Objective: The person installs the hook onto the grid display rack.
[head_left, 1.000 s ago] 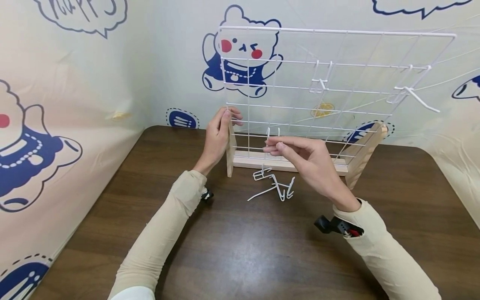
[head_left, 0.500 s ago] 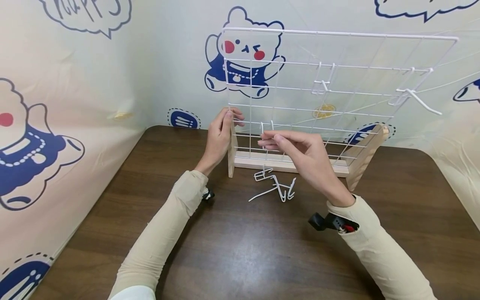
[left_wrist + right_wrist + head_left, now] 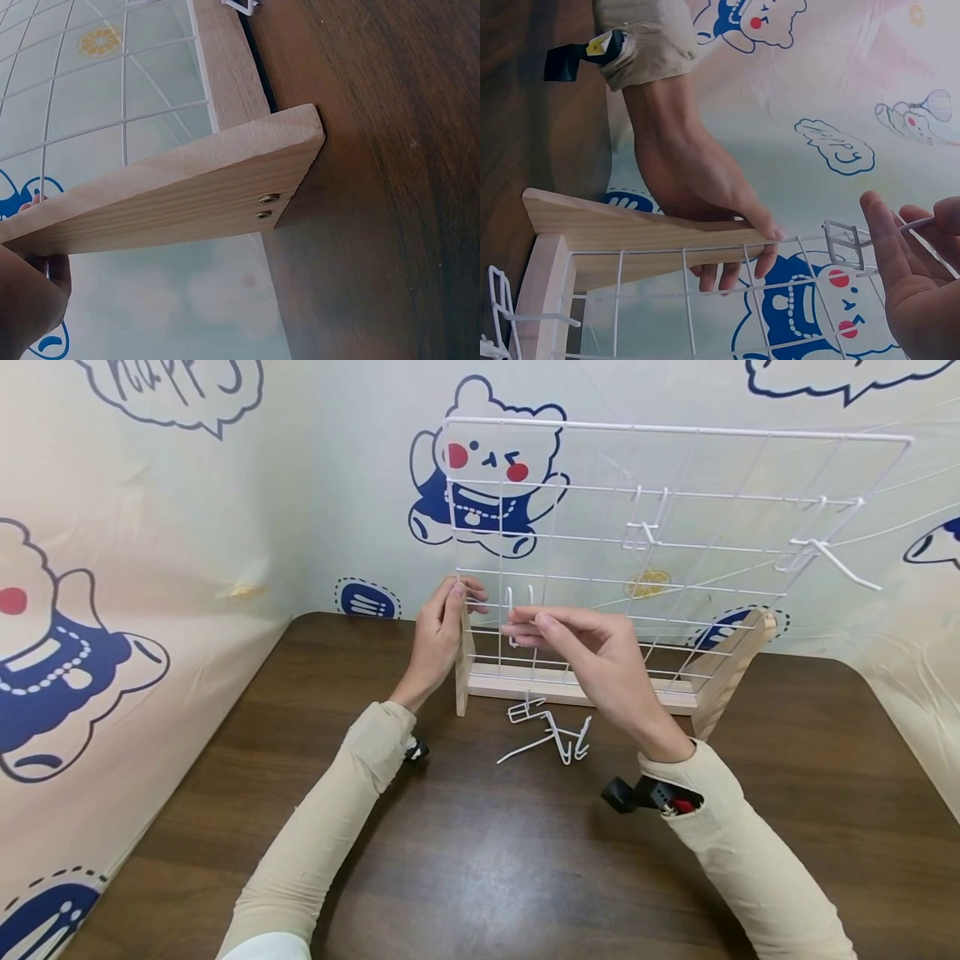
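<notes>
My left hand (image 3: 441,618) grips the top of the wooden side piece (image 3: 187,195) of a white wire grid rack (image 3: 675,428), thumb in front and fingers wrapped behind. Between thumb and fingers my right hand (image 3: 588,647) pinches a white wire hook (image 3: 845,244) by its prong. Two bent hook ends of it point upward, close in front of the lower left of the grid in the head view. In the right wrist view its rectangular frame overlaps the grid wires near the left hand.
Several loose white hooks (image 3: 555,731) lie in a pile on the brown table (image 3: 480,860) before the rack. Two more hooks hang on the grid, a middle hook (image 3: 645,531) and a right hook (image 3: 832,552). A patterned cloth (image 3: 337,485) stands behind.
My right hand has moved up and to the left along the grid with the hook. My left hand stays on the side piece.
</notes>
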The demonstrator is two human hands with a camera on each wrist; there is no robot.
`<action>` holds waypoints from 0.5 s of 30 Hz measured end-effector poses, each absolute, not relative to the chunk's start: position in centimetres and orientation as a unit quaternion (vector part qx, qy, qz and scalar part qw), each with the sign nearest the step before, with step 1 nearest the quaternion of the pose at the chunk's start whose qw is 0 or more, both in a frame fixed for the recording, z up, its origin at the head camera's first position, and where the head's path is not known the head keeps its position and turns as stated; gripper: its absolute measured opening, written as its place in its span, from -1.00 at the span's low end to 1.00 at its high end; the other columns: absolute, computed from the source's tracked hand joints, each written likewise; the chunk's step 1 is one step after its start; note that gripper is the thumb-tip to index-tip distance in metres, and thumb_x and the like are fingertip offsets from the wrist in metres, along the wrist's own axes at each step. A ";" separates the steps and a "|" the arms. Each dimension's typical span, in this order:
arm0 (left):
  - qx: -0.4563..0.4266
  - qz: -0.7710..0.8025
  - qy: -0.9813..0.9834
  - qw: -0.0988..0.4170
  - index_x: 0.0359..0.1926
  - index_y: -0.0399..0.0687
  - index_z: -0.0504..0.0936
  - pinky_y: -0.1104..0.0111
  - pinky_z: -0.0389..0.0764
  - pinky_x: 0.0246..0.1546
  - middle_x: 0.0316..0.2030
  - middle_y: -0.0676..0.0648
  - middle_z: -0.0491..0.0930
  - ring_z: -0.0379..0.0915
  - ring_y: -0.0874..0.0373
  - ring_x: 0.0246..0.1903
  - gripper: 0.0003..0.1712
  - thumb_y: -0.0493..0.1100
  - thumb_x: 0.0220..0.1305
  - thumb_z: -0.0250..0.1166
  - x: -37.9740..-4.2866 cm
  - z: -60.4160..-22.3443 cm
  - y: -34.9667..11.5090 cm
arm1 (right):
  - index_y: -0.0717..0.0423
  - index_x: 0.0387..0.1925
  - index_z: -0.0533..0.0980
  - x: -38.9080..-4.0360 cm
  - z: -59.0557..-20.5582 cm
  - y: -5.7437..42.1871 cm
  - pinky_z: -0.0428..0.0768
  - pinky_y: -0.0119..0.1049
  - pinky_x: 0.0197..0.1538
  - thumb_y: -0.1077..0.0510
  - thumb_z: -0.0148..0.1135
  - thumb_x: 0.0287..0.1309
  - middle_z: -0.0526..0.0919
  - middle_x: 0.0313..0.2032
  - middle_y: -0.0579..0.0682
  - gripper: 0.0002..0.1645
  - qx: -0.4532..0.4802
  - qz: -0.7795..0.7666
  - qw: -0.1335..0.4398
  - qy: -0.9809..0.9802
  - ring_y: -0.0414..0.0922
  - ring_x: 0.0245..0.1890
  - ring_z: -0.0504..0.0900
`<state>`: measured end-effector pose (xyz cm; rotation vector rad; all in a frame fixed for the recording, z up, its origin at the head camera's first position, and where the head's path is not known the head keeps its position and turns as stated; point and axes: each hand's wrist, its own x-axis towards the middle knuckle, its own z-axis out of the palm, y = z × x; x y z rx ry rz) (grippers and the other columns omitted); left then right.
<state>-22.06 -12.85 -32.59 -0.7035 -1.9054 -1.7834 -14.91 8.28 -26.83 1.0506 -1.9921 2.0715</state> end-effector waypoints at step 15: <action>-0.246 -0.636 -0.699 0.217 -0.01 -0.53 0.48 -0.10 0.57 0.06 -0.12 -0.49 0.54 0.57 -0.31 -0.17 -0.61 -0.25 0.59 -0.17 -22.1 -32.6 -12.9 | 0.36 0.06 0.60 -15.7 -25.7 7.0 0.62 -0.11 0.14 0.28 0.05 0.45 0.69 0.01 0.24 -0.68 0.356 0.675 0.084 -0.641 0.10 -0.02 0.71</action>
